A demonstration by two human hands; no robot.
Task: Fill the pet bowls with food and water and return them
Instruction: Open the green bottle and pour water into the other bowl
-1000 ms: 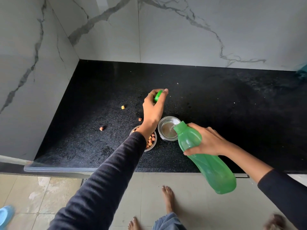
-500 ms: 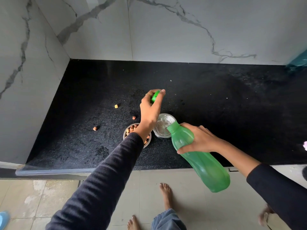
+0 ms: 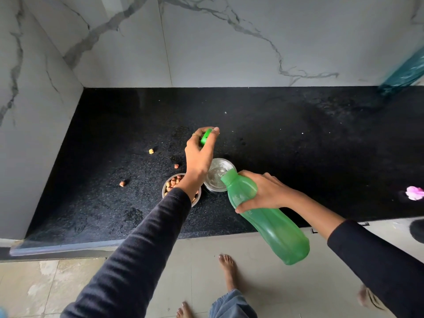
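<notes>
Two small steel bowls sit near the front of the black counter (image 3: 298,145). The food bowl (image 3: 168,184) holds brown kibble and is partly hidden under my left wrist. The water bowl (image 3: 218,174) beside it has water in it. My right hand (image 3: 263,191) grips a green water bottle (image 3: 270,221), tilted with its open mouth over the water bowl's rim. My left hand (image 3: 199,154) hovers above the bowls, holding the green bottle cap (image 3: 205,136) between its fingertips.
Three loose kibble pieces (image 3: 151,151) lie on the counter left of the bowls. Marble walls close off the back and left. A teal object (image 3: 406,72) stands at the far right, a pink scrap (image 3: 414,192) lies near the right edge. Bare feet stand on the tiled floor below.
The bottle has stayed tilted over the water bowl while the water level rose. The view has shifted slightly left and both hands have barely moved.
</notes>
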